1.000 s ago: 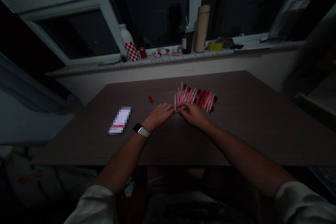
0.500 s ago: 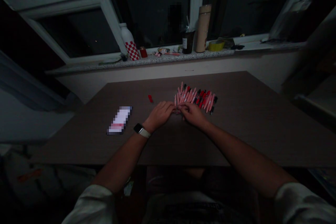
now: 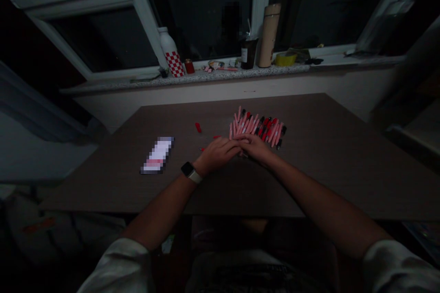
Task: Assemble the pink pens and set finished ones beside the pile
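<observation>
The left hand (image 3: 216, 154) and right hand (image 3: 255, 149) press together, fingertips overlapping, with fanned slim pink plastic tubes (image 3: 257, 127) at one o'clock and two red slivers (image 3: 216, 137) newly at ten.

A brown table (image 3: 330, 160) fills the middle of the view, and a phone (image 3: 157, 155) lies on it at nine o'clock, its screen blurred. Beyond the table, at twelve o'clock, runs a speckled stone windowsill (image 3: 192, 78) below a white window frame (image 3: 261, 4) and dark panes. Along the sill, a white bottle (image 3: 171, 52) with a red-checked label stands at eleven o'clock, just beside a small red tin (image 3: 189, 66). A dark jar (image 3: 248, 53) and a tan flask (image 3: 267, 36) stand near each other at one o'clock. A yellow tape roll (image 3: 286, 59) lies at two o'clock.
</observation>
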Available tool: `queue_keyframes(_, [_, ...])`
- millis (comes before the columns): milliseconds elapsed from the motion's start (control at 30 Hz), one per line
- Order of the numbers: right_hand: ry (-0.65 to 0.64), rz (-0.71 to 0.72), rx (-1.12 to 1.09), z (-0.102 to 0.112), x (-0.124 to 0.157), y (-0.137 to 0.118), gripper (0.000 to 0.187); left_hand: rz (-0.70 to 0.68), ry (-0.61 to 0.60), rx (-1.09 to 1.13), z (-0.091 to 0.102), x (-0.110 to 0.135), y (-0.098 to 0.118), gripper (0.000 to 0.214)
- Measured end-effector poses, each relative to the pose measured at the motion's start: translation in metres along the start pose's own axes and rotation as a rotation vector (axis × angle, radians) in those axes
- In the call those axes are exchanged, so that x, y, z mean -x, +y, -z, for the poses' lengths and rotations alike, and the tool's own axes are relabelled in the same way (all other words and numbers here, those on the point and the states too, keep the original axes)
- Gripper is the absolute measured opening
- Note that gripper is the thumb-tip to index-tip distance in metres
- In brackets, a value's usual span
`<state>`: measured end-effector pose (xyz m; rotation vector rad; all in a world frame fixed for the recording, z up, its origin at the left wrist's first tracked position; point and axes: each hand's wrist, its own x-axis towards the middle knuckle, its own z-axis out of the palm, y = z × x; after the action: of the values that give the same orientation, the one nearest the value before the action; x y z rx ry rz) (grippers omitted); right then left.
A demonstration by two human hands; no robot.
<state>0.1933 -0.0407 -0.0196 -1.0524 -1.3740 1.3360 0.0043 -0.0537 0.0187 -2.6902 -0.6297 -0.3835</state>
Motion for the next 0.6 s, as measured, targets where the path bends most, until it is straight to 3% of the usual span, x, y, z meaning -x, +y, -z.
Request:
queue_keyframes(167, [-0.070, -0.048, -0.030, -0.003, 0.003, -0.002, 0.018, 0.004, 0.023, -0.018, 0.000, 0.003, -0.002, 0.027])
queue_keyframes(433, [-0.046, -0.062, -0.184, 0.001, 0.004, -0.004, 0.024, 0.031, 0.166, -0.032, -0.006, 0.003, -0.005, 0.025])
queue_keyframes(500, [-0.016, -0.056, -0.173, 0.001, 0.005, -0.006, 0.024, 0.111, 0.204, -0.022, -0.004, 0.005, -0.010, 0.024])
queue_keyframes(600, [0.022, -0.052, -0.144, 0.000, 0.006, -0.008, 0.021, 0.356, 0.237, -0.022, 0.003, 0.010, -0.023, 0.024])
